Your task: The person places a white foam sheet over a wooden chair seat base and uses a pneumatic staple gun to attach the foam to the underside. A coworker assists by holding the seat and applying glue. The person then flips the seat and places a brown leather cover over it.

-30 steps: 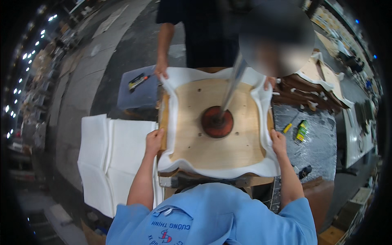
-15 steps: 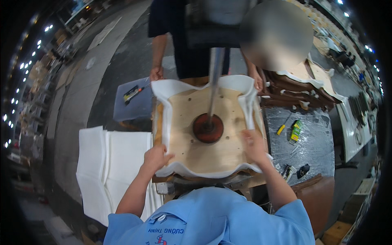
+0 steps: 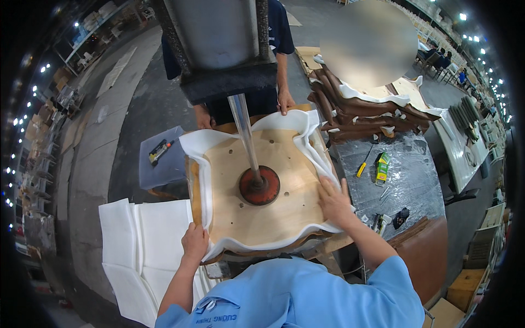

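Note:
A wooden seat panel (image 3: 284, 224) with several small holes lies on white foam padding (image 3: 192, 143), whose edges curl up around it. Brown material shows under the padding. From above, a metal press rod (image 3: 243, 131) with a round red-and-black foot (image 3: 259, 186) stands on the panel. My left hand (image 3: 195, 241) is closed on the padding's edge at the near left. My right hand (image 3: 336, 203) lies against the right edge of padding and panel, its fingers stretched out. Across from me, a co-worker's hands (image 3: 285, 100) touch the far edge.
White foam sheets (image 3: 164, 235) are stacked at left, near a translucent bin (image 3: 158, 172) with a tool on it. On the right, a plastic-covered table (image 3: 410, 175) bears a yellow screwdriver (image 3: 361, 168), a green-yellow box (image 3: 382, 169) and brown covers (image 3: 355, 112). The press housing (image 3: 224, 38) hangs overhead.
My view has shifted, so the panel now appears lower, to the left and tilted. My left hand has moved to the padding's outer edge and closed on it; my right hand has flattened against the right edge.

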